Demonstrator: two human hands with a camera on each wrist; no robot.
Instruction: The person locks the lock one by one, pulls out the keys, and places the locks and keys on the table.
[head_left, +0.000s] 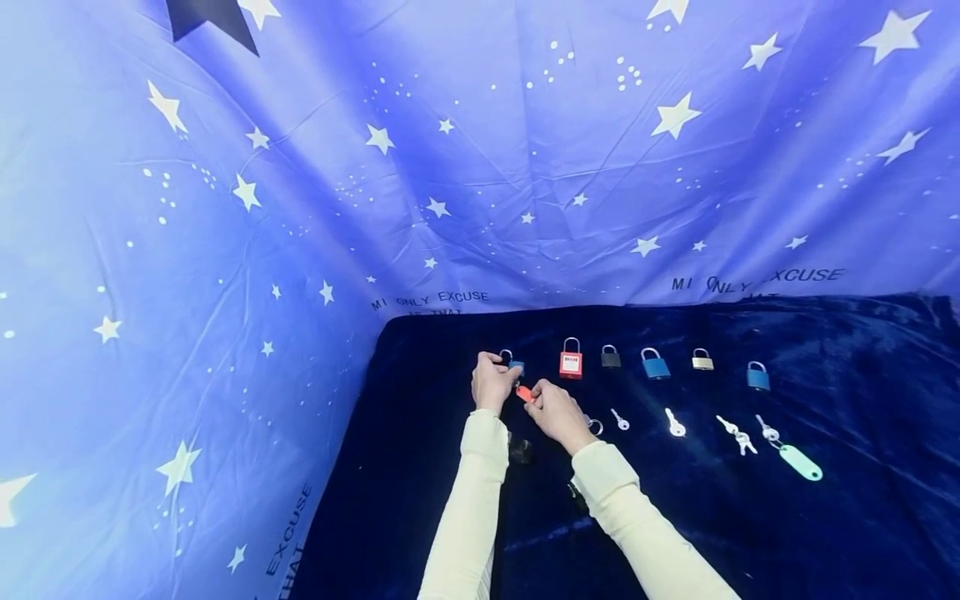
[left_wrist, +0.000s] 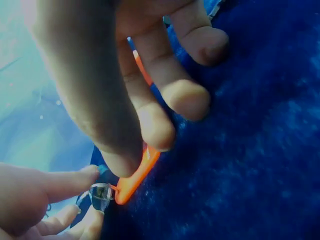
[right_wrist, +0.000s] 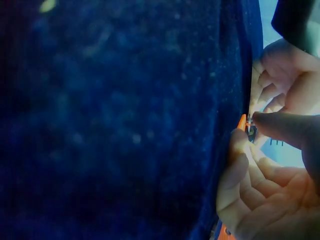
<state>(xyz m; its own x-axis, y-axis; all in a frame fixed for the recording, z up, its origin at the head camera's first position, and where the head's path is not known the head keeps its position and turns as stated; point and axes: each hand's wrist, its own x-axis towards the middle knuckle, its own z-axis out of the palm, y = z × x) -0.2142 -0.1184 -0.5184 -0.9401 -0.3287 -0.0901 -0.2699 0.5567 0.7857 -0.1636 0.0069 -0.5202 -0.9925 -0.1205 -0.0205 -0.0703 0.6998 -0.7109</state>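
At the left end of a row of padlocks, my left hand (head_left: 492, 383) grips a small blue padlock (head_left: 518, 367) by its body, its shackle pointing up. Just to the right and nearer, my right hand (head_left: 558, 412) pinches an orange key tag (head_left: 524, 393) between thumb and finger. In the left wrist view the orange tag (left_wrist: 131, 187) joins a small metal ring (left_wrist: 100, 192) close to the other hand's fingertips. Fingers hide most of the padlock there, and whether a key sits in it cannot be made out. The right wrist view shows both hands close together around the tag (right_wrist: 242, 122).
To the right stand a red padlock (head_left: 571, 365), a black one (head_left: 611, 358), a blue one (head_left: 655, 365), a brass one (head_left: 702, 361) and another blue one (head_left: 758, 378). Nearer lie several keys (head_left: 676, 423) and a pale green tag (head_left: 801, 462). Starry fabric (head_left: 525, 167) hangs behind.
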